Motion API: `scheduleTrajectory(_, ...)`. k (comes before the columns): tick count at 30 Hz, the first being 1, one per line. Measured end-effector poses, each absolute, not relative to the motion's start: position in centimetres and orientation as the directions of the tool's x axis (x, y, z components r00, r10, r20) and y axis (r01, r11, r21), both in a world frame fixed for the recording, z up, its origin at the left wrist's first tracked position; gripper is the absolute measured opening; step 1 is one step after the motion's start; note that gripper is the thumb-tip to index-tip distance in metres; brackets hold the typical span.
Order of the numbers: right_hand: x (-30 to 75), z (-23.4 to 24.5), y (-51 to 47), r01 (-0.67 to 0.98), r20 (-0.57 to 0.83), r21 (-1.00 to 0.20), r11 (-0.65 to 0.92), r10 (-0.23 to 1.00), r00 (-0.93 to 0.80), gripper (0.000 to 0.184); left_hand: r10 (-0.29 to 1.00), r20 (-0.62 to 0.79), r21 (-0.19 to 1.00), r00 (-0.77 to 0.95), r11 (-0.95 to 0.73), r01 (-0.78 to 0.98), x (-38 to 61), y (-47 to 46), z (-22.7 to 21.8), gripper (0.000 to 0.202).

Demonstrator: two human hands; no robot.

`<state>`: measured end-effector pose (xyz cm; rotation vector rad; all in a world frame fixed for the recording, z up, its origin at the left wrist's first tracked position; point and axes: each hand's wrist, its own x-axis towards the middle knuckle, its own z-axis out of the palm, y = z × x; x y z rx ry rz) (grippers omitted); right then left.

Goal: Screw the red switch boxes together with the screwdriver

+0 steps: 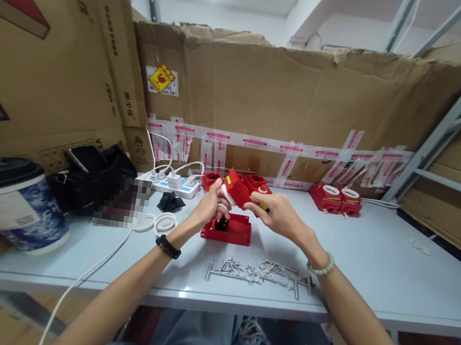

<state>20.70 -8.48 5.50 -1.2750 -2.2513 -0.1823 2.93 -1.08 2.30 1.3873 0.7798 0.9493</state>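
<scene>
Over the table I hold up a red plastic housing [237, 188], tilted, with a yellow label and a white round part on its left side. My left hand [207, 209] is closed around its white-disc side. My right hand [279, 212] is closed at its right end, and a small yellow-and-black piece shows by the fingers. Just below lies an open red box base [238, 235] with a black part [221, 224] standing in it. Behind the held piece are more red housings [257, 182], partly hidden.
Loose screws [233, 266] and metal T-shaped pieces [295, 288] lie near the front edge. Two joined red units [335, 201] stand back right. At left are a power strip [176, 185], white cable [100, 262], black bag [81, 172] and large cup [10, 207]. Cardboard [268, 97] walls the back.
</scene>
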Motion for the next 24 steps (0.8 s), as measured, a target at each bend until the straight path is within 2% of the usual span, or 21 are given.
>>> scheduleTrajectory(2, 20.8, 5.6, -8.5, 0.822, 0.526, -0.192, 0.536, 0.764, -0.375, 0.031, 0.863, 0.417, 0.905, 0.286, -0.423, -0.045, 3.0, -1.3, 2.1, 0.042)
scheduleTrajectory(4, 20.9, 5.8, -8.6, 0.807, 0.543, -0.24, 0.539, 0.764, -0.349, 0.03, 0.698, 0.671, 0.726, 0.252, -0.687, -0.028, 2.9, -1.7, 2.2, 0.043)
scheduleTrajectory(7, 21.0, 5.8, -8.6, 0.768, 0.557, -0.3, 0.566, 0.757, -0.34, 0.03, 0.554, 0.771, 0.588, 0.315, -0.808, -0.019, 2.6, -2.0, 2.4, 0.049)
scheduleTrajectory(10, 21.0, 5.9, -8.6, 0.73, 0.548, -0.345, 0.59, 0.758, -0.354, 0.031, 0.563, 0.765, 0.589, 0.313, -0.808, 0.013, 2.4, -1.8, 2.5, 0.045)
scheduleTrajectory(12, 21.0, 5.9, -8.7, 0.714, 0.546, -0.357, 0.602, 0.755, -0.364, 0.031, 0.623, 0.718, 0.654, 0.309, -0.757, 0.006, 2.4, -1.5, 2.6, 0.042)
scheduleTrajectory(16, 20.7, 5.9, -8.9, 0.736, 0.534, -0.325, 0.594, 0.758, -0.375, 0.031, 0.793, 0.529, 0.848, 0.303, -0.503, -0.166, 2.6, -1.0, 2.7, 0.026)
scheduleTrajectory(19, 20.5, 5.8, -8.9, 0.769, 0.527, -0.273, 0.578, 0.759, -0.383, 0.032, 0.836, 0.376, 0.917, 0.4, -0.271, -0.294, 2.9, -1.0, 2.9, 0.021)
scheduleTrajectory(22, 20.5, 5.6, -8.8, 0.783, 0.535, -0.222, 0.582, 0.743, -0.401, 0.031, 0.822, 0.237, 0.952, 0.518, -0.09, -0.292, 2.9, -1.0, 3.1, 0.027)
scheduleTrajectory(24, 20.5, 5.5, -8.7, 0.786, 0.538, -0.208, 0.582, 0.739, -0.406, 0.031, 0.827, 0.186, 0.971, 0.53, -0.073, -0.226, 2.9, -1.2, 3.1, 0.034)
